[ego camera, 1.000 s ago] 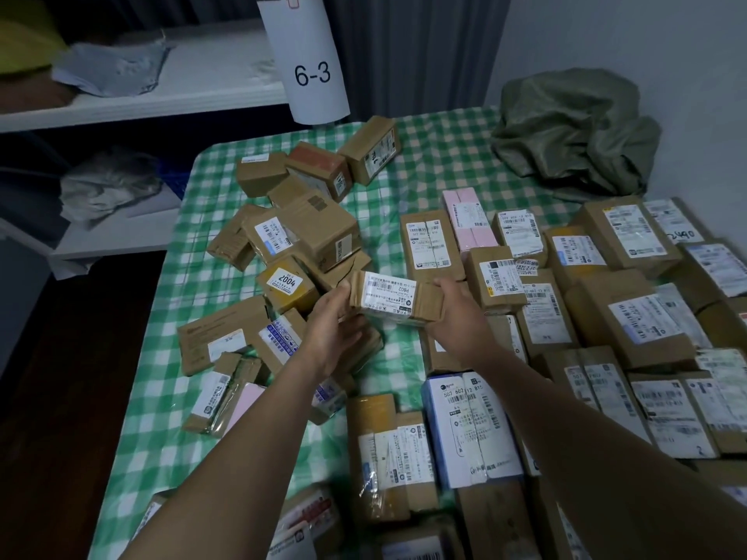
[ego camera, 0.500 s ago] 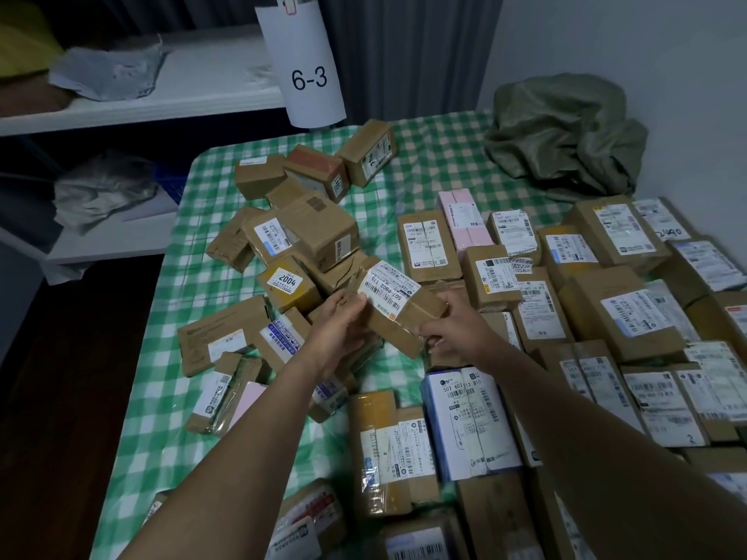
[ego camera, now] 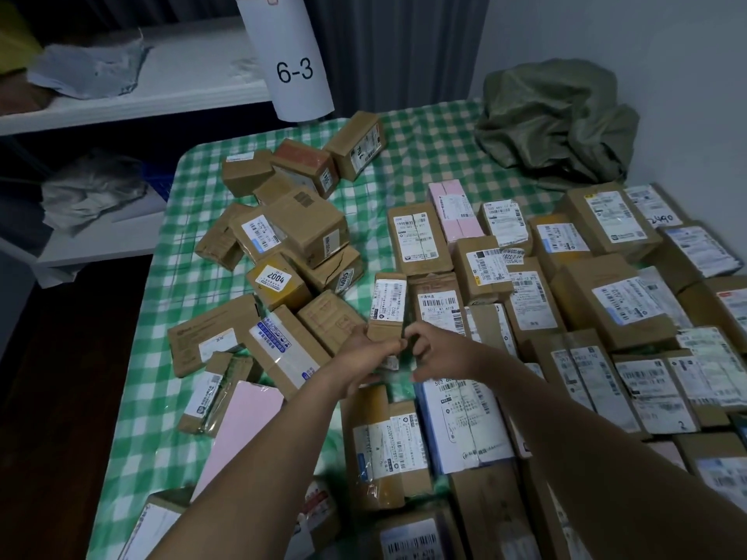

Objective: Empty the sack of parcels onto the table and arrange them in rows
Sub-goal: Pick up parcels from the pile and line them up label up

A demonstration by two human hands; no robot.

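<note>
Fingers (ego camera: 384,346) of left hand (ego camera: 364,351) and right hand (ego camera: 442,351) together pinch the small parcel (ego camera: 389,307).

Near end of small parcel (ego camera: 388,307) hidden behind left hand (ego camera: 364,353); right hand (ego camera: 442,353) contact with it unclear. Right-edge box (ego camera: 729,313) and bottom-edge box (ego camera: 412,539) cropped. Label print unreadable.

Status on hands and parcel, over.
Left hand grips narrow parcel; right hand beside it, grip unclear. Parcel at left edge of rows. Nothing blocking.
</note>
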